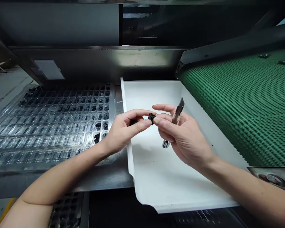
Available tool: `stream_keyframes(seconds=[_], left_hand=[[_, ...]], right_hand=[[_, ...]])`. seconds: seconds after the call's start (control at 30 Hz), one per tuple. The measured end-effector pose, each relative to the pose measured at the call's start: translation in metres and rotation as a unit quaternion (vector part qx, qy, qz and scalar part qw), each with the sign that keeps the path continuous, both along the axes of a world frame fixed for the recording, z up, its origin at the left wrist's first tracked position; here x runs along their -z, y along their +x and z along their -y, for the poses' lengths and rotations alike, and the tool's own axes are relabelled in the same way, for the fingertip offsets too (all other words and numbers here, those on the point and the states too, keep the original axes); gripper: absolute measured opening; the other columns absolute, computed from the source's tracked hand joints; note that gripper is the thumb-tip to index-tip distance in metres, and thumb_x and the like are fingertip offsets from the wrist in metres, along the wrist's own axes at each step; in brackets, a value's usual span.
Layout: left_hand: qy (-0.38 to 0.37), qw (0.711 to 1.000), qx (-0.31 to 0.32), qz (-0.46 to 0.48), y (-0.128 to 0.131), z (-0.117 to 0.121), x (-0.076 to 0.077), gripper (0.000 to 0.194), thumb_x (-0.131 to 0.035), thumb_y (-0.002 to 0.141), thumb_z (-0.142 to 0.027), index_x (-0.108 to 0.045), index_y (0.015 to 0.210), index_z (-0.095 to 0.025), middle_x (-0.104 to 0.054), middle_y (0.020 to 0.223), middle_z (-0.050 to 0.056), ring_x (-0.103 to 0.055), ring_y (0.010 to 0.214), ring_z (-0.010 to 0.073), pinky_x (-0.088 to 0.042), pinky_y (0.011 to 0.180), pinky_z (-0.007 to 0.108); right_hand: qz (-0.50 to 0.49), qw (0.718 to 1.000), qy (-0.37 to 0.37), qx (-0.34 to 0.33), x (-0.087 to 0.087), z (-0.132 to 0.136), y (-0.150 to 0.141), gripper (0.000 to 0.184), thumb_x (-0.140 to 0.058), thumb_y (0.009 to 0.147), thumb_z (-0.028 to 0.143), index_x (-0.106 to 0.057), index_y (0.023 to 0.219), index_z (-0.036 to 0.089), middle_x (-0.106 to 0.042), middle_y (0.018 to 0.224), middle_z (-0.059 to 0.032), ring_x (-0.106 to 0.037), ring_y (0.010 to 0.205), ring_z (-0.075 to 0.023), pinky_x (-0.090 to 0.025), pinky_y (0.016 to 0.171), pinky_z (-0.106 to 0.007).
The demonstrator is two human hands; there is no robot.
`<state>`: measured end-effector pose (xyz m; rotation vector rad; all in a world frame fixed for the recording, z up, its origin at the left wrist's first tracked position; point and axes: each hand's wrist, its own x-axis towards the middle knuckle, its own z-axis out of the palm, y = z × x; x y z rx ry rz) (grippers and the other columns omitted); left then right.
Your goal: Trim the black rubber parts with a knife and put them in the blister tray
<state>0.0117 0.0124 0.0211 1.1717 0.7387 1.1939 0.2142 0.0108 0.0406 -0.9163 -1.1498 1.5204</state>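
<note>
Between my two hands, over the white tray (154, 186), is a small round black part (151, 118). The thumb and index finger of my left hand (130, 126) pinch it from the left. Some other black thing (133, 122) shows under the left fingers, too hidden to name. My right hand (180, 133) touches the part's right side with its thumb and fingertip. That same hand also grips a utility knife (178, 114), its blade out and pointing up, away from the part.
On the left lies a clear blister tray (61, 123) with black parts in several of its pockets. A green mesh conveyor belt (251, 104) runs along the right. Behind stands a metal panel (90, 63). Another filled tray (66, 210) sits below the bench.
</note>
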Motion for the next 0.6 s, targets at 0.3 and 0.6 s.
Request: stream_keyframes(seconds=[0.3, 0.6], left_hand=[[0.017, 1.000, 0.006, -0.015, -0.0013, 0.0003, 0.0058, 0.035, -0.098, 0.093, -0.044, -0.093, 0.120, -0.023, -0.065, 0.080, 0.003, -0.041, 0.068, 0.0093, -0.035, 0.064, 0.025], [-0.063, 0.997, 0.001, 0.051, -0.0021, -0.0024, -0.0019, 0.048, -0.107, 0.080, -0.047, -0.088, 0.109, -0.014, -0.065, 0.072, 0.002, -0.038, 0.056, 0.0055, -0.023, 0.051, 0.021]], right_hand=[[0.010, 1.000, 0.010, -0.003, -0.0001, -0.0034, 0.0026, 0.052, -0.112, 0.080, 0.041, -0.076, 0.110, 0.019, -0.054, 0.067, 0.0060, -0.035, 0.058, -0.0074, -0.027, 0.050, -0.019], [0.105, 0.991, 0.082, -0.021, 0.0059, -0.0067, 0.0061, 0.055, -0.080, 0.109, 0.073, -0.076, 0.128, 0.022, -0.067, 0.097, -0.0034, -0.035, 0.060, -0.0082, -0.025, 0.050, -0.026]])
